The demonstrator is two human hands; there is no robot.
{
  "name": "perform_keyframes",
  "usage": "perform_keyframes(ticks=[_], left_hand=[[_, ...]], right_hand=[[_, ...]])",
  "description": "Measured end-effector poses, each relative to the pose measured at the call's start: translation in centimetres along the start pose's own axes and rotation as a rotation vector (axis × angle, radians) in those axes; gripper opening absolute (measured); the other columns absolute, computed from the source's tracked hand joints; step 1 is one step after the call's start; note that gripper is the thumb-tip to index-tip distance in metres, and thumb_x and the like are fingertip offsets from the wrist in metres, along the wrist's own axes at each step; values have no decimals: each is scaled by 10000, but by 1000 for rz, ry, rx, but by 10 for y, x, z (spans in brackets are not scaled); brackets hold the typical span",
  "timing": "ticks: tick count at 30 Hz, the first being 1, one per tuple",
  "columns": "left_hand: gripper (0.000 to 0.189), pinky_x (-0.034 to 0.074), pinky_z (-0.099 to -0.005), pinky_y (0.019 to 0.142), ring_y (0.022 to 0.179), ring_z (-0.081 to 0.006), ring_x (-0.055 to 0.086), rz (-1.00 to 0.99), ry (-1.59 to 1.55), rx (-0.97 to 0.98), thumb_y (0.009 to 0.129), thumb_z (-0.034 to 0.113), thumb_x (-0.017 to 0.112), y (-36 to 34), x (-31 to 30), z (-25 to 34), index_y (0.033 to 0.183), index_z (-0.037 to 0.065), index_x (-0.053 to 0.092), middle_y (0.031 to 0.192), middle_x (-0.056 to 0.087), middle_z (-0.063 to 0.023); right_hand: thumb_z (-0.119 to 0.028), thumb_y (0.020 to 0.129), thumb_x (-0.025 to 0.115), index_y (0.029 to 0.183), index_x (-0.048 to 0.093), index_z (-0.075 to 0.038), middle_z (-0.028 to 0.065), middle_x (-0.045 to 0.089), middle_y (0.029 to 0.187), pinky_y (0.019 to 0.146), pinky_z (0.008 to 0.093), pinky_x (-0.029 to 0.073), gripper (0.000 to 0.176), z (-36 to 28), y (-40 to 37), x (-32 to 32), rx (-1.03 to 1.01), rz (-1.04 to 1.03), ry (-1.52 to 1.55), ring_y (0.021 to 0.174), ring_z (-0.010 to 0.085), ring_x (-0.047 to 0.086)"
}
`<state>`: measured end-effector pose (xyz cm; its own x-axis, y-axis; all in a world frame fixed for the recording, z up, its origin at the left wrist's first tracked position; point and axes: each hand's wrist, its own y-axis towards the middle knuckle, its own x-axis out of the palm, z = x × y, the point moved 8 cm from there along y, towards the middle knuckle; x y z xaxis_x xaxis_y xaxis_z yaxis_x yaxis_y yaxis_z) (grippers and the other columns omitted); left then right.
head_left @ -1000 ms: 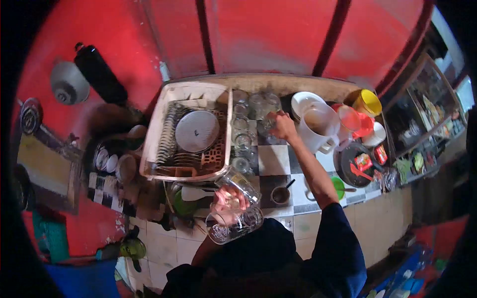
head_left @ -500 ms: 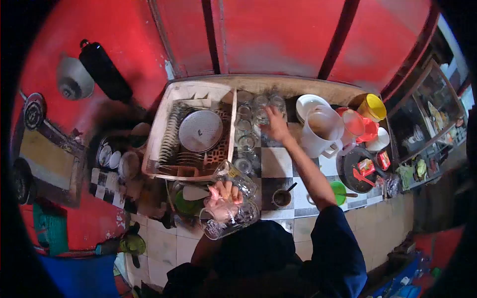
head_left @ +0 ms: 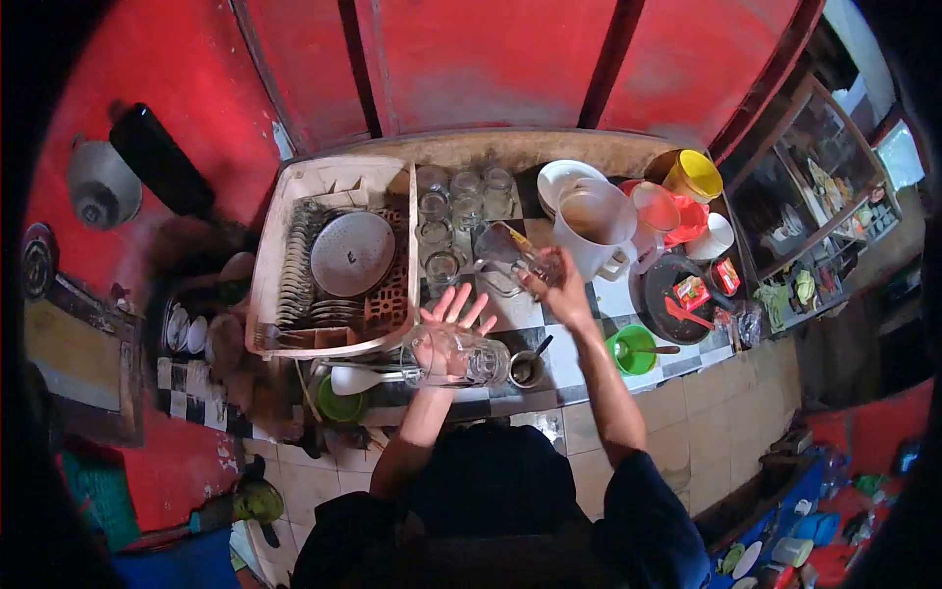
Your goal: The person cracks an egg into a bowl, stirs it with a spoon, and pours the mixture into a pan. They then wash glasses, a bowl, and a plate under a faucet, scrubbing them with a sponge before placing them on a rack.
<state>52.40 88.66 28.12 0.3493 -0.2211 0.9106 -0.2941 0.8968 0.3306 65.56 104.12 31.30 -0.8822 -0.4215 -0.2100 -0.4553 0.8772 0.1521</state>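
My left hand [head_left: 453,312] is palm up with its fingers spread, and a clear glass mug [head_left: 483,360] lies on its side across the palm. In my right hand [head_left: 561,291] is a second clear glass mug [head_left: 502,250], tilted above the checkered table, with its mouth toward the upper left. Beyond the hands, several clear glasses [head_left: 467,196] stand in rows beside the dish rack. A small dark cup [head_left: 526,369] with a spoon handle in it sits between my forearms.
A dish rack [head_left: 413,255] with plates stands left. On the right are a large pitcher [head_left: 595,226], a yellow container [head_left: 693,177], a dark pan [head_left: 655,304] with red packets and a green bowl [head_left: 633,361]. White plates [head_left: 567,179] lie behind the pitcher.
My right hand has come back from the standing glasses and now holds one mug. My left hand has turned palm up, its fingers spread under the other mug. The view has shifted right.
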Motion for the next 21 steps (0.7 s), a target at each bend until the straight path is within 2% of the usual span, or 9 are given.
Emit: perform_keyframes(ticks=[1, 4, 5, 7, 13, 16, 17, 20, 21], left_hand=[[617, 236, -600, 1041, 1287, -442, 285, -1, -81, 22, 920, 529, 325, -10, -8, 0, 1328, 73, 404, 1411, 275, -251], [621, 306, -536, 1032, 1217, -421, 401, 127, -154, 10, 916, 504, 357, -39, -41, 4, 1283, 9, 429, 1343, 386, -248], [605, 347, -493, 1018, 1110, -392, 508, 271, -131, 24, 913, 492, 369, -50, -43, 6, 1238, -10, 458, 1241, 490, -238], [591, 364, -487, 1003, 1087, -380, 519, 329, -181, 24, 910, 489, 383, -68, -49, 11, 1215, -10, 472, 1212, 508, -223], [483, 447, -491, 906, 864, -321, 601, 510, -231, 91, 917, 443, 414, -100, -57, 25, 1011, -8, 560, 915, 611, -159], [501, 457, -499, 887, 851, -317, 599, 527, -215, 106, 917, 455, 415, -103, -60, 28, 989, -22, 551, 894, 607, -154], [490, 458, -500, 887, 833, -308, 597, 661, -102, 126, 912, 475, 422, -107, -61, 30, 960, 7, 556, 860, 598, -150], [456, 452, -498, 901, 822, -299, 597, 490, -85, 166, 905, 488, 431, -99, -66, 29, 927, 50, 559, 839, 592, -133], [404, 451, -499, 904, 812, -299, 596, 604, -99, 202, 898, 478, 451, -102, -73, 25, 885, 86, 548, 818, 587, -106]], right_hand=[[-277, 625, 790, 1087, 529, -52, 158, 599, 1071, 756, 398, 500, 576, -8, 10, -7, -48, -49, -299, 921, 354, 605], [-293, 581, 805, 1078, 562, -109, 163, 600, 996, 764, 390, 494, 583, 3, 42, 24, -166, -248, -665, 928, 301, 601], [-293, 581, 805, 1078, 562, -109, 163, 600, 996, 764, 390, 494, 583, 10, 52, 36, -176, -267, -664, 928, 301, 601], [-274, 567, 777, 1086, 595, -177, 170, 600, 1028, 800, 451, 495, 559, 23, 67, 72, -283, -373, -998, 977, 365, 571], [-188, 560, 759, 1120, 580, -225, 162, 572, 1076, 834, 437, 497, 589, 29, 104, 140, -365, -521, -1150, 1007, 352, 558], [-180, 514, 767, 1108, 588, -225, 179, 541, 1116, 855, 431, 481, 622, 45, 117, 159, -315, -561, -1122, 1001, 363, 553], [-174, 523, 769, 1111, 578, -188, 179, 547, 1107, 855, 427, 479, 619, 43, 115, 164, -351, -545, -1150, 997, 361, 554], [-173, 557, 771, 1129, 542, -115, 183, 552, 1095, 847, 423, 478, 618, 39, 109, 158, -347, -473, -1089, 991, 353, 556], [-177, 583, 770, 1143, 516, -79, 187, 552, 1094, 839, 425, 478, 622, 35, 109, 150, -327, -427, -998, 990, 346, 557]])
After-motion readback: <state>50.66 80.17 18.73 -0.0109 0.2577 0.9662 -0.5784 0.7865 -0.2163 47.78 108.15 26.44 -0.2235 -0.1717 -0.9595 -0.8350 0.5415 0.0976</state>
